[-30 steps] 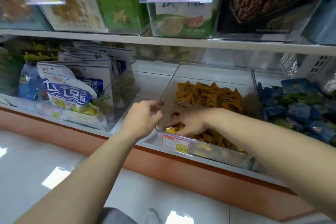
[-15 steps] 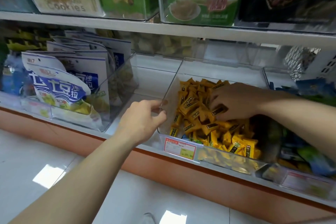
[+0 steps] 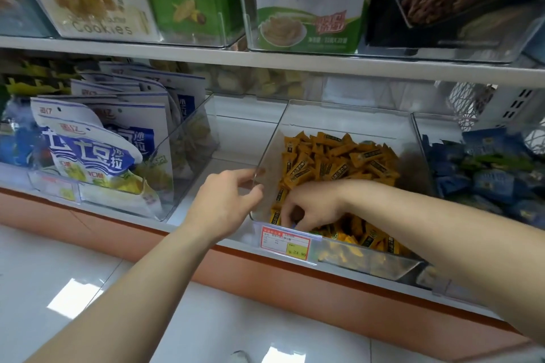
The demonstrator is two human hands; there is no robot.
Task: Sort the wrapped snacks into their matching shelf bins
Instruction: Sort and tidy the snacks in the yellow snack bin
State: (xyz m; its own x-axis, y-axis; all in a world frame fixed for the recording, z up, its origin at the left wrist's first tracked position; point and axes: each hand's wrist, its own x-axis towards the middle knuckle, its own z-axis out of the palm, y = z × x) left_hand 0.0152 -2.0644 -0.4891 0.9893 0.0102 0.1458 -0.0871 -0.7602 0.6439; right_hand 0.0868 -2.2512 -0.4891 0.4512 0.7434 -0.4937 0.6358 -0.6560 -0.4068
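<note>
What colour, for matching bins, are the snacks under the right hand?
The small wrapped snacks are orange-yellow with dark labels; head view.

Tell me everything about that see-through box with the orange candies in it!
The clear bin looks like hard transparent plastic, open on top, with tall side walls. It sits on the lower white shelf and is partly filled with small orange wrapped snacks. A red-and-yellow price tag is on its front lip. The left hand pinches its left wall; the right hand reaches inside.
</note>
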